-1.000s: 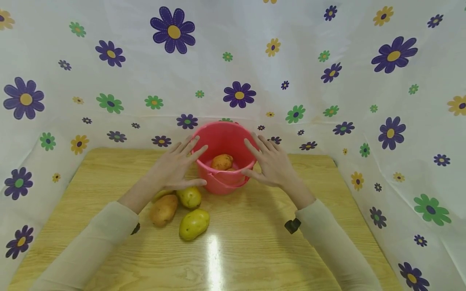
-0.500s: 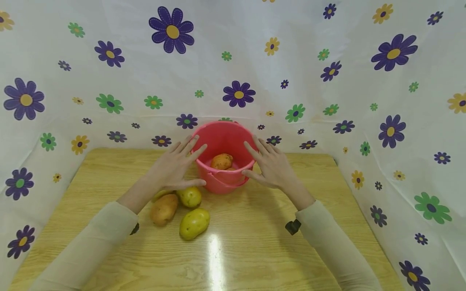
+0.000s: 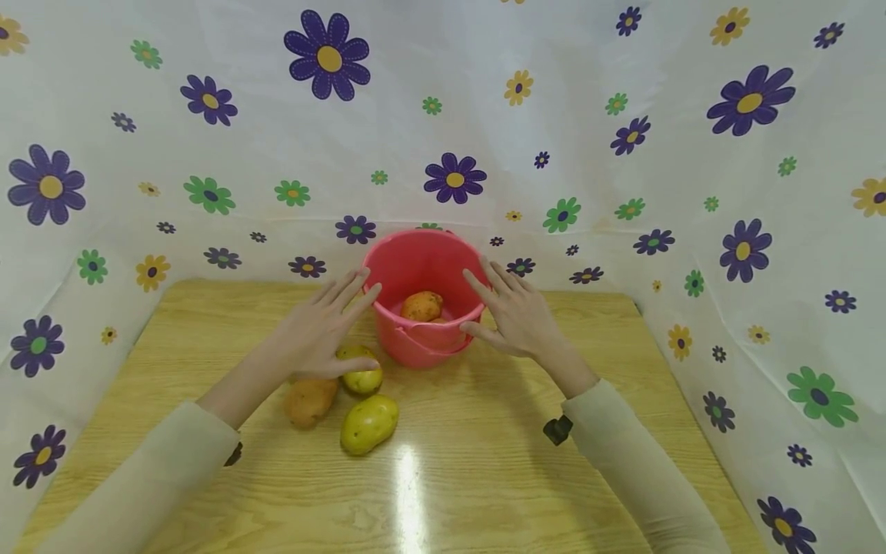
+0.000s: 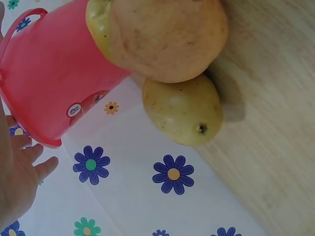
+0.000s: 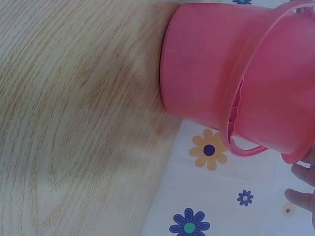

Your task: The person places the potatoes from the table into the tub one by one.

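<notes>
A pink bucket [image 3: 415, 352] stands at the table's back, its handle hanging down in front. Inside it lies an orange-brown potato [image 3: 421, 306], with part of another below. My left hand [image 3: 311, 335] is beside the bucket's left rim, fingers spread, over a group of potatoes. My right hand [image 3: 515, 314] rests at the right rim with straight fingers. Left of the bucket lie a brown potato [image 3: 310, 403], a yellow potato [image 3: 365, 382] partly behind my left thumb, and a nearer yellow potato [image 3: 370, 425]. In the left wrist view a yellowish potato [image 4: 182, 110] sits beside the brown one.
The wooden table [image 3: 477, 477] has a bright light reflection near its front. A white flower-printed sheet [image 3: 415, 61] hangs behind the table and along both sides. A dark wrist device [image 3: 557, 430] hangs below the right sleeve.
My left hand has shifted left and slightly toward me, its fingers drawing back from over the bucket's mouth. The right hand, bucket and potatoes stay where they were.
</notes>
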The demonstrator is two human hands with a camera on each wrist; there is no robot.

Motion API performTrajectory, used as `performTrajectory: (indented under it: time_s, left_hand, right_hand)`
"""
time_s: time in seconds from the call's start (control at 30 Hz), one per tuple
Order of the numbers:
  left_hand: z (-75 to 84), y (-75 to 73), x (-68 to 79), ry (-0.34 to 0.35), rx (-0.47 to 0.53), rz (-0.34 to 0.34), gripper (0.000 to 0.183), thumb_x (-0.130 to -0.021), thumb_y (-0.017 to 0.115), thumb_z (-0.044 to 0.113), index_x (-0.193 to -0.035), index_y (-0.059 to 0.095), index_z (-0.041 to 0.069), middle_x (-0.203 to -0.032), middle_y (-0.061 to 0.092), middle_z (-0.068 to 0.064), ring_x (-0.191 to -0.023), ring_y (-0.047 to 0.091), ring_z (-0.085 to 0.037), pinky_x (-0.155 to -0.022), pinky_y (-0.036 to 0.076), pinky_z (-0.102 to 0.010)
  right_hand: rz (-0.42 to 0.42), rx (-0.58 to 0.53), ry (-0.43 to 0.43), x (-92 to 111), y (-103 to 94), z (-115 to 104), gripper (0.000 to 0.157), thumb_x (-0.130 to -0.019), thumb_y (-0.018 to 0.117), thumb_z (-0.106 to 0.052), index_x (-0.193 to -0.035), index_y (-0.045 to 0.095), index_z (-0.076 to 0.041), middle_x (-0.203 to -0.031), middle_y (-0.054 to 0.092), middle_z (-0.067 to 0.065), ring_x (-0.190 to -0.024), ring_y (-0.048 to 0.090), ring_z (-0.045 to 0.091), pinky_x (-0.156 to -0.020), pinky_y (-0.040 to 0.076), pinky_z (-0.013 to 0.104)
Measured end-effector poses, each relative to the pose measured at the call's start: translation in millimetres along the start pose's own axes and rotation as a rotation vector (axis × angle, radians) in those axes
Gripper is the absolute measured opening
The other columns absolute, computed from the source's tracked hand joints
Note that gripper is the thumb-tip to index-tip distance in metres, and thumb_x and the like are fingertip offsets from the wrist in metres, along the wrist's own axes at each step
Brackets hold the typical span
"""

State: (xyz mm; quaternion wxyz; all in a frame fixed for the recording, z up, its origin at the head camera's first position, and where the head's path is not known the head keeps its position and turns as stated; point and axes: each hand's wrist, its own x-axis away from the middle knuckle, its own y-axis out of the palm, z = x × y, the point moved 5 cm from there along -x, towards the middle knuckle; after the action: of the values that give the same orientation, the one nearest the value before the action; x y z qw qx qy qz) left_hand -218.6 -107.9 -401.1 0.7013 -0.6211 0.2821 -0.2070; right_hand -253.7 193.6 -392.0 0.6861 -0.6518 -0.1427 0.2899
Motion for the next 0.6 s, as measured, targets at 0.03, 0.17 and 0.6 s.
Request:
performTrajectory:
  time_s: [0.03, 0.17, 0.6]
  left_hand:
    - [0.6, 0.5, 2.7, 0.008, 0.003, 0.008, 0.113, -0.089, 0.063, 0.075, -0.170, 0.018, 0.011, -0.178, 0.013, -0.019, -0.165, 0.014, -0.043, -0.131, 0.027, -0.063]
    - [3.9, 1.8, 13.7, 0.033, 0.002, 0.043, 0.115, -0.087, 0.064, 0.076, -0.170, 0.017, 0.012, -0.178, 0.015, -0.018, -0.164, 0.018, -0.043, -0.129, 0.031, -0.062]
    - [17.7, 10.1, 44.8, 0.091, -0.029, 0.072, 0.109, -0.087, 0.068, 0.072, -0.167, 0.028, 0.009, -0.174, 0.025, -0.021, -0.159, 0.031, -0.046, -0.128, 0.033, -0.062]
  right_hand:
    - [-0.002, 0.000, 0.000, 0, -0.1, 0, 0.114, -0.087, -0.008, -0.090, -0.169, 0.026, -0.017, -0.178, 0.016, 0.015, -0.160, 0.033, 0.041, -0.127, 0.036, 0.061]
    - [-0.009, 0.000, -0.002, 0, 0.0, 0, 0.114, -0.088, -0.008, -0.090, -0.169, 0.026, -0.018, -0.178, 0.016, 0.015, -0.161, 0.031, 0.040, -0.128, 0.035, 0.059]
    - [-0.008, 0.007, -0.011, -1, 1.7, 1, 0.112, -0.088, -0.006, -0.089, -0.168, 0.028, -0.019, -0.178, 0.018, 0.016, -0.162, 0.029, 0.039, -0.129, 0.035, 0.059]
